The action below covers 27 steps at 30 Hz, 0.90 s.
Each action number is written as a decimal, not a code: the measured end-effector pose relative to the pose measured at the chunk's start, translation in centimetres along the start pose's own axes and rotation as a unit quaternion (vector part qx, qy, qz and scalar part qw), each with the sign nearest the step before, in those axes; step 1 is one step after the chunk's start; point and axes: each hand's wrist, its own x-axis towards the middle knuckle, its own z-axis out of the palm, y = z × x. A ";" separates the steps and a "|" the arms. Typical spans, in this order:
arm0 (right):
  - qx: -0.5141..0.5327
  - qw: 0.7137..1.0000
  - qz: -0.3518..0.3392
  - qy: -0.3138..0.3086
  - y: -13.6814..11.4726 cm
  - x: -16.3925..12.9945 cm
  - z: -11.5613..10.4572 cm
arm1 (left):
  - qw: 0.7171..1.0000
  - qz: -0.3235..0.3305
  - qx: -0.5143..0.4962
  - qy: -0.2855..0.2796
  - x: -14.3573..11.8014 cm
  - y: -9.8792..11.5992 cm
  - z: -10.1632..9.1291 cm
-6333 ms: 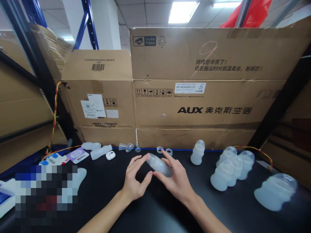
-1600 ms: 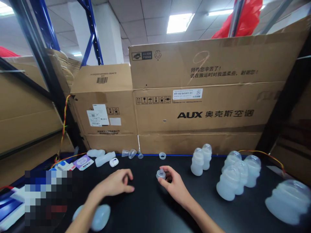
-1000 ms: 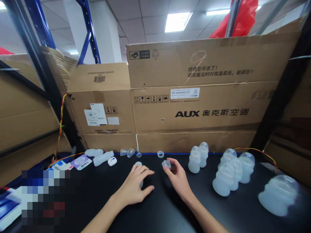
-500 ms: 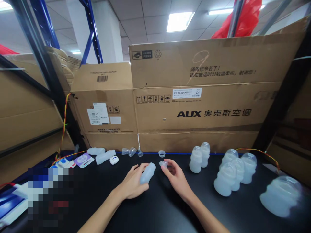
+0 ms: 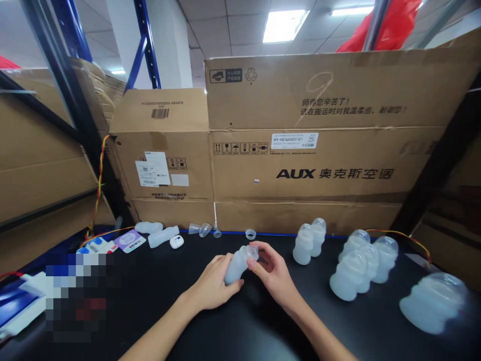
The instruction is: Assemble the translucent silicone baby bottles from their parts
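Observation:
A frosted baby bottle point(image 5: 235, 266) lies tilted in my left hand point(image 5: 215, 282), whose fingers and thumb wrap round its body. My right hand point(image 5: 271, 266) pinches a clear plastic bottle top point(image 5: 251, 252) between thumb and fingers. That top sits against the bottle's mouth, its far end pointing up and to the right. Whether it is seated fully I cannot tell, as the fingers cover part of the joint. Just beyond the hands, a clear ring point(image 5: 250, 234) rests on the black table point(image 5: 240, 333).
Frosted bottles with clear tops point(image 5: 303, 244) stand in groups to the right. At the back left lie bare bottles point(image 5: 164, 236), clear caps point(image 5: 205, 229), a white earphone case point(image 5: 176, 242) and a purple card point(image 5: 130, 241). A cardboard wall point(image 5: 240, 190) closes off the back.
My two hands have come together. The clear top, held apart from the bottle before, now meets its mouth. The view has shifted slightly.

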 end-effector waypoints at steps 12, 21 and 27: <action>-0.149 0.979 -0.057 -0.128 -1.7 -0.5 -0.8 | 0.994 0.007 -0.113 -0.003 0.2 0.6 -0.1; -0.032 0.978 -0.035 -0.202 -3.6 -1.3 -0.6 | 0.898 -0.090 -0.393 -0.176 -0.1 1.4 0.4; 0.093 0.964 0.004 -0.248 -4.7 -1.8 -0.3 | 0.711 -0.083 -0.569 -0.405 -0.8 0.1 2.5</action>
